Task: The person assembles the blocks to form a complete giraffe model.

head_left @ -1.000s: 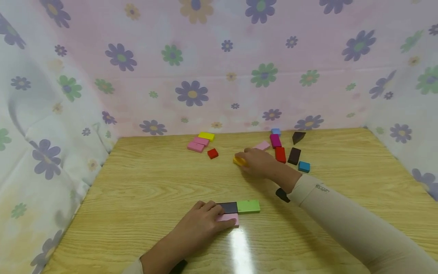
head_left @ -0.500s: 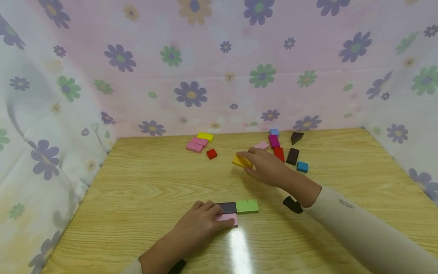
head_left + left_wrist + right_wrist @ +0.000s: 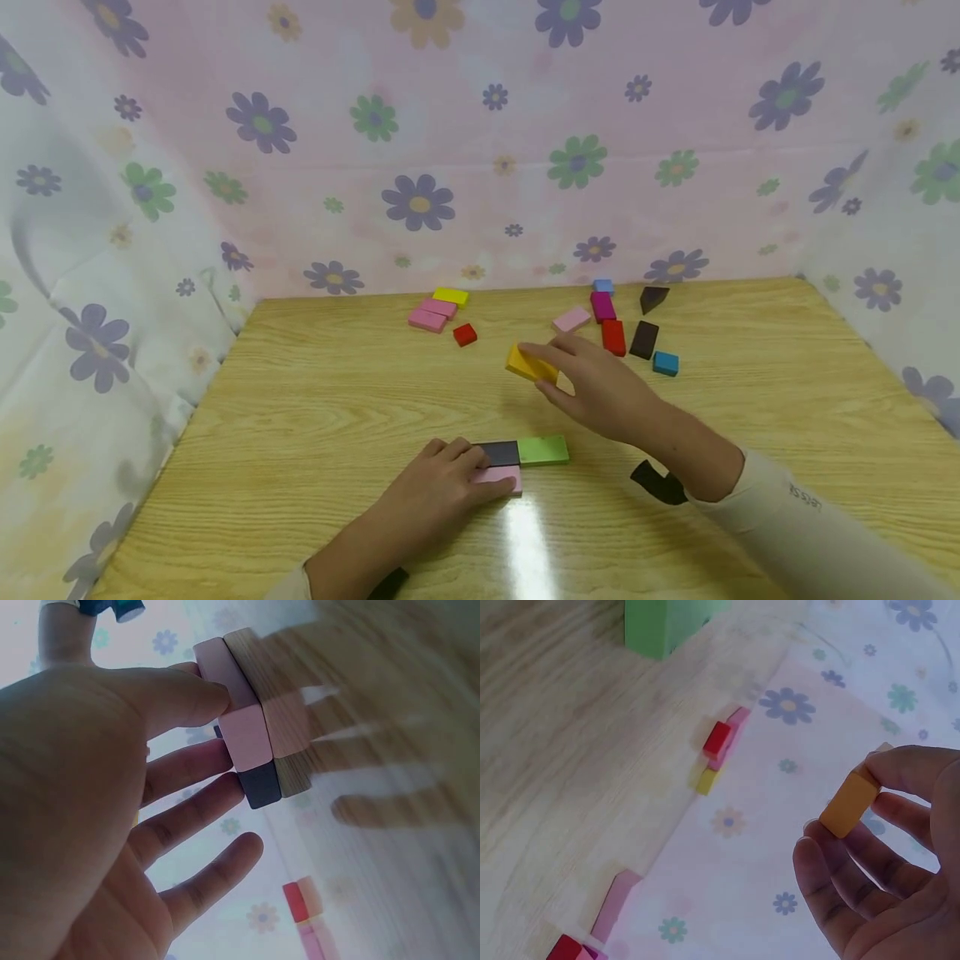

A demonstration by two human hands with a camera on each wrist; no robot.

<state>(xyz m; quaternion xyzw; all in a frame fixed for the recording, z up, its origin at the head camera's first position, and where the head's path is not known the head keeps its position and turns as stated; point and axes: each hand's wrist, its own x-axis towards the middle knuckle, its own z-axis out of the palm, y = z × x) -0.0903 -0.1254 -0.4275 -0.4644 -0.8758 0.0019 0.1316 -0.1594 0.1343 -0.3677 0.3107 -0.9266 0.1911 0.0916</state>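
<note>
In the head view my right hand pinches an orange-yellow block between thumb and fingers, above the table; the right wrist view shows the same block held at the fingertips. My left hand lies on a light pink block and a dark grey block, which touch side by side. A green block touches the right end of the grey one. In the left wrist view thumb and fingers touch the edges of the pink block and the dark block.
Pink blocks, a yellow block and a small red block lie at the back left of the wooden table. Farther right lie a pale pink block, a red one, a blue one and several others.
My right hand has lifted the orange-yellow block and drawn it slightly nearer, uncovering the pale pink block behind. My left hand has stayed on its blocks.
</note>
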